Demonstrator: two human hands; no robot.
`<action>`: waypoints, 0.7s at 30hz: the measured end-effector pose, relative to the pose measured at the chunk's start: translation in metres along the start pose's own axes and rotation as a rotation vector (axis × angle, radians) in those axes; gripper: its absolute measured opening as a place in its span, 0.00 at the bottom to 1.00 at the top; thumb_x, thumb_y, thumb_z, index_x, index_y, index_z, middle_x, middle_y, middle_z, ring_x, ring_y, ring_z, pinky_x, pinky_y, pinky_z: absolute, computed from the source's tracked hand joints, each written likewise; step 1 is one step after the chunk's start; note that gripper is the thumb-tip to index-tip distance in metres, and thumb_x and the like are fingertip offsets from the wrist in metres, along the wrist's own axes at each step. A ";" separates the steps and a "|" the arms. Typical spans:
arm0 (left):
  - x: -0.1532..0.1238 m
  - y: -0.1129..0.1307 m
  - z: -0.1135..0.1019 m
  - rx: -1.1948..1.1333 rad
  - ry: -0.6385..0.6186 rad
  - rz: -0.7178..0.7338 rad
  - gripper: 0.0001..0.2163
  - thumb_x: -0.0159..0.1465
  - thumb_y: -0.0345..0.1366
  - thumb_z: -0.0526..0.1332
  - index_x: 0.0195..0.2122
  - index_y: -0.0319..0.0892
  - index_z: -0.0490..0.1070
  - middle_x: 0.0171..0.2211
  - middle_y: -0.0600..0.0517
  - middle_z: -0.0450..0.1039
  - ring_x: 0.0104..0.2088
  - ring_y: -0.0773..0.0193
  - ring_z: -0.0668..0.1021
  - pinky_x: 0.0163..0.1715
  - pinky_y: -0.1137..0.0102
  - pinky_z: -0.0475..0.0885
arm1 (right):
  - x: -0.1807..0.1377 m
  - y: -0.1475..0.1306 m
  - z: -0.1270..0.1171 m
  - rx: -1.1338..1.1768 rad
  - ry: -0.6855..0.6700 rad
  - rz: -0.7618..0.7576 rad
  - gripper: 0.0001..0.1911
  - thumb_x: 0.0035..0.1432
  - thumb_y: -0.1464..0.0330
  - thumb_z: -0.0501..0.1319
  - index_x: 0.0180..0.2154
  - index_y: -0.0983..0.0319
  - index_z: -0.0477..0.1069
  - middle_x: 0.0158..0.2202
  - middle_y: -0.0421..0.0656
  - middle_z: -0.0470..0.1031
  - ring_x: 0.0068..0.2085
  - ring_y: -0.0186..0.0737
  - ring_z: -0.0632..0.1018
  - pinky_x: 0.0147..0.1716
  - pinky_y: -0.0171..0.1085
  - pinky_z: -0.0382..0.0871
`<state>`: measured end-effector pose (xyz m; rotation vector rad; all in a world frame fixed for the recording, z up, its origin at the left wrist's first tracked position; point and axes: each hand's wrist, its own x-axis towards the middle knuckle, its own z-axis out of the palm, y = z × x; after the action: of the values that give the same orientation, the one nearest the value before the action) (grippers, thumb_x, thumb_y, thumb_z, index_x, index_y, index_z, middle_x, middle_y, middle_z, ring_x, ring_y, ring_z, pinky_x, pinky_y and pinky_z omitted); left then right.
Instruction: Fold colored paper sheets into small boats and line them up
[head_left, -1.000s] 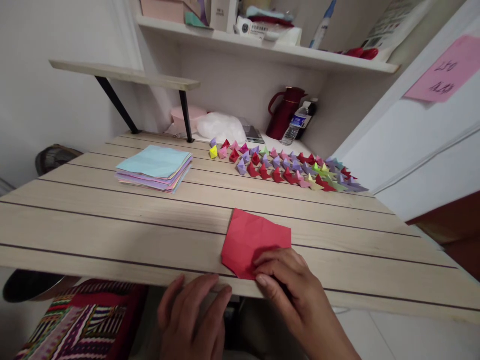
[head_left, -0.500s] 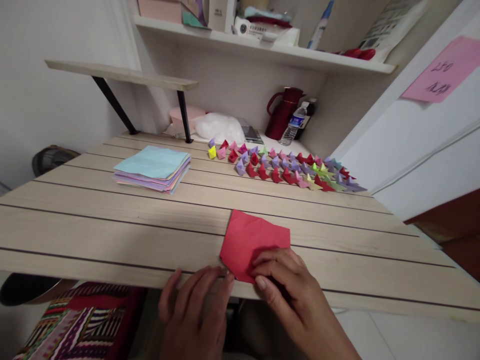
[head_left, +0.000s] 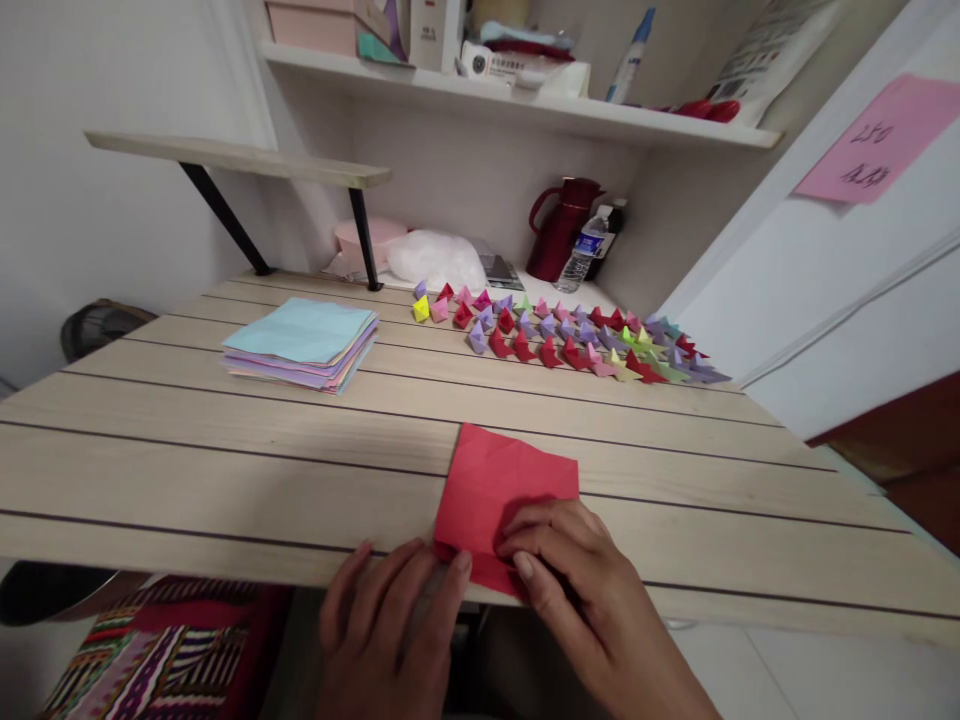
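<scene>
A sheet of red paper (head_left: 506,475) with creases lies near the front edge of the table, its lower edge folded and slightly lifted. My left hand (head_left: 397,625) is at its lower left corner, thumb on the paper and index finger beside the edge, the other fingers spread along the table's rim. My right hand (head_left: 581,590) grips the lower right part between thumb and bent fingers. Its fingertips partly cover the fold.
A stack of coloured paper sheets (head_left: 304,335) lies at the left. Rows of small folded paper pieces (head_left: 547,327) stand toward the back right. Behind them are a dark red jug (head_left: 562,230) and a water bottle (head_left: 585,250). A raised wooden shelf (head_left: 240,160) stands back left.
At the red paper's bottom, a fold has opened downward and a lower strip now shows near the table edge. My left thumb has come over the lower left corner.
</scene>
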<state>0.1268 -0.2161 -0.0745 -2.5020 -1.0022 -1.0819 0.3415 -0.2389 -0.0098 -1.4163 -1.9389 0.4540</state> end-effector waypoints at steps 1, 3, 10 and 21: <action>0.000 0.000 0.000 -0.001 0.003 -0.002 0.20 0.62 0.29 0.61 0.56 0.45 0.72 0.47 0.49 0.78 0.52 0.60 0.73 0.67 0.58 0.48 | 0.000 0.000 0.000 0.001 0.004 -0.002 0.09 0.68 0.72 0.54 0.42 0.55 0.71 0.43 0.42 0.75 0.46 0.45 0.73 0.44 0.46 0.65; 0.001 0.000 0.000 -0.003 0.006 -0.009 0.20 0.62 0.28 0.62 0.55 0.45 0.72 0.47 0.50 0.78 0.52 0.61 0.73 0.67 0.58 0.48 | 0.000 0.000 0.000 0.004 0.008 -0.001 0.09 0.68 0.72 0.54 0.41 0.56 0.71 0.43 0.43 0.75 0.46 0.45 0.73 0.44 0.46 0.65; 0.001 0.004 0.000 0.032 0.002 -0.009 0.19 0.62 0.30 0.61 0.55 0.44 0.72 0.47 0.48 0.77 0.51 0.60 0.73 0.67 0.57 0.48 | -0.001 -0.001 -0.001 0.012 -0.004 0.023 0.09 0.69 0.70 0.53 0.42 0.55 0.71 0.44 0.42 0.75 0.48 0.45 0.73 0.46 0.46 0.65; 0.004 0.012 0.004 0.029 0.017 -0.102 0.18 0.64 0.32 0.61 0.56 0.44 0.72 0.48 0.47 0.78 0.50 0.59 0.74 0.66 0.56 0.48 | -0.002 0.001 -0.002 -0.035 -0.037 0.012 0.07 0.63 0.63 0.62 0.43 0.56 0.72 0.45 0.45 0.75 0.49 0.50 0.74 0.48 0.48 0.68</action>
<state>0.1385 -0.2210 -0.0740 -2.4377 -1.1439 -1.1070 0.3436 -0.2402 -0.0096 -1.4522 -1.9773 0.4564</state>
